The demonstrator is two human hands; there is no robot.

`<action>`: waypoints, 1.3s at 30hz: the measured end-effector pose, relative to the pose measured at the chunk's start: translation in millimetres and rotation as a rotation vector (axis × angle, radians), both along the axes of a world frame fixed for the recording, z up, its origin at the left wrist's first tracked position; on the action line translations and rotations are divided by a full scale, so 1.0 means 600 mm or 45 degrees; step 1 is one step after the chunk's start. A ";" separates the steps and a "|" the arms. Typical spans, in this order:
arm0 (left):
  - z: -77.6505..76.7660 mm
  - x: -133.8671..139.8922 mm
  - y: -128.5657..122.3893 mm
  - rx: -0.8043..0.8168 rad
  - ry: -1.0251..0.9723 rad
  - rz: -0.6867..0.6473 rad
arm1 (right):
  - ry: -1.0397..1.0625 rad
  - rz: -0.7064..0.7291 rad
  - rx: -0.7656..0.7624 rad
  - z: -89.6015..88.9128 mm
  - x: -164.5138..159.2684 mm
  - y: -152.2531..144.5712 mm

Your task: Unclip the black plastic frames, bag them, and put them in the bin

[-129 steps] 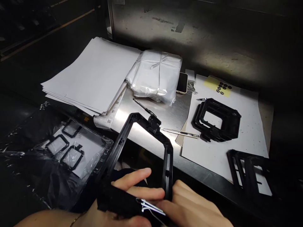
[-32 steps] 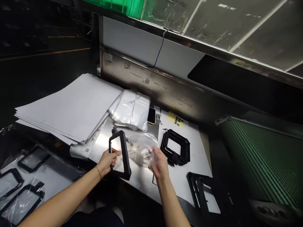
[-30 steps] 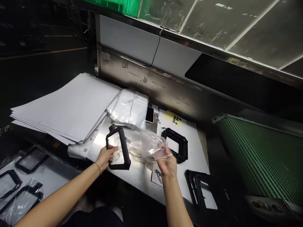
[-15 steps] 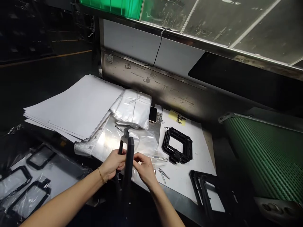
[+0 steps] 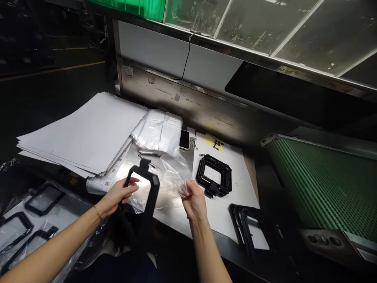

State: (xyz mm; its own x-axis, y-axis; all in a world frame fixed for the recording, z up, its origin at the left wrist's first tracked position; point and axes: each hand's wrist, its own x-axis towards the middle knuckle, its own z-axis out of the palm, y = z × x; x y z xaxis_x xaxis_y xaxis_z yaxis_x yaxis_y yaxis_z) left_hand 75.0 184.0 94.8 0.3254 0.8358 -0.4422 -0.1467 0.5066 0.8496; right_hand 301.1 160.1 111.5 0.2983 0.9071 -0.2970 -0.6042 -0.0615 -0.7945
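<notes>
My left hand [image 5: 122, 193] is closed around one side of a black plastic frame [image 5: 150, 198], which stands upright near the table's front edge. Part of that frame is lost against the dark below. My right hand [image 5: 194, 199] pinches the edge of a clear plastic bag [image 5: 173, 171], to the right of the frame. The bag spreads over the metal tabletop behind the frame. Further back lies a tied bundle of clear bags [image 5: 160, 127]. A stack of black frames [image 5: 215, 177] rests on white paper to the right of my right hand.
White sheets [image 5: 88, 129] are piled at the left. Bagged black frames [image 5: 44, 200] lie at lower left, and more frames [image 5: 244, 226] at lower right. A phone [image 5: 184, 139] sits behind the bags. A green conveyor belt [image 5: 324, 184] runs along the right.
My right hand has left the black frame and now grips the clear bag, lifting its edge. My left hand has shifted left with the frame, which has turned to show its opening.
</notes>
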 end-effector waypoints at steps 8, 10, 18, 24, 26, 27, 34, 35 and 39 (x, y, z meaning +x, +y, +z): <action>0.046 -0.018 -0.062 0.004 0.112 -0.555 | -0.274 0.240 -0.056 0.018 -0.044 0.007; 0.037 0.002 -0.066 0.011 0.123 -0.625 | -0.383 0.432 -0.057 0.028 -0.059 -0.003; 0.025 -0.001 -0.094 -0.003 0.139 -0.722 | -0.923 0.655 -0.022 0.066 -0.040 -0.074; 0.040 0.001 -0.098 -0.040 0.054 -0.857 | -1.082 0.870 0.032 0.051 -0.061 -0.070; 0.043 0.007 -0.095 -0.035 0.054 -0.901 | -1.085 1.008 0.065 0.056 -0.067 -0.062; 0.044 0.007 -0.095 -0.032 0.071 -0.901 | -1.103 1.050 0.074 0.061 -0.065 -0.060; 0.053 -0.017 -0.120 -0.020 0.282 -0.790 | -1.818 1.252 0.137 0.089 -0.015 -0.115; 0.054 -0.020 -0.124 -0.015 0.309 -0.778 | -1.996 1.231 0.166 0.086 -0.009 -0.129; 0.054 -0.035 -0.134 -0.012 0.396 -0.718 | -2.405 0.873 0.198 0.067 -0.005 -0.185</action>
